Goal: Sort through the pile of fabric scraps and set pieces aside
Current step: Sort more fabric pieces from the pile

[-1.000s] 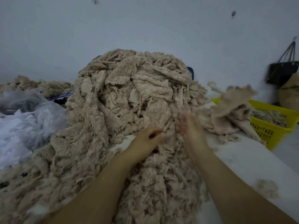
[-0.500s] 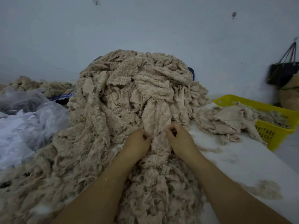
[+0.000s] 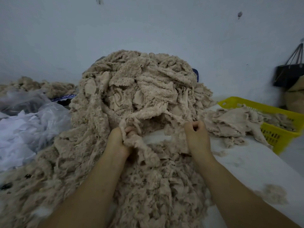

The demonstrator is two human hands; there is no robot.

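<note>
A tall pile of beige fleece scraps (image 3: 139, 89) fills the middle of the white table and spreads toward me. My left hand (image 3: 117, 142) is closed on a bunched strip of scrap (image 3: 139, 143) at the pile's foot. My right hand (image 3: 197, 137) is fisted on the other end of the same stretch of fabric, which spans between the two hands over a bare white gap. To the right, a smaller heap of set-aside scraps (image 3: 230, 120) drapes over the near rim of a yellow basket (image 3: 279, 132).
Clear plastic bags with white material (image 3: 28, 127) lie at the left, with more beige scraps (image 3: 41, 84) behind them. A black bag (image 3: 289, 74) hangs on the wall at the right. A small tuft of fluff (image 3: 271, 193) lies on the white table (image 3: 246, 163).
One second ago my right hand flung a scrap onto the heap by the basket. Both hands then met at the pile's front, gripped fabric, and have now pulled apart, stretching a piece between them.
</note>
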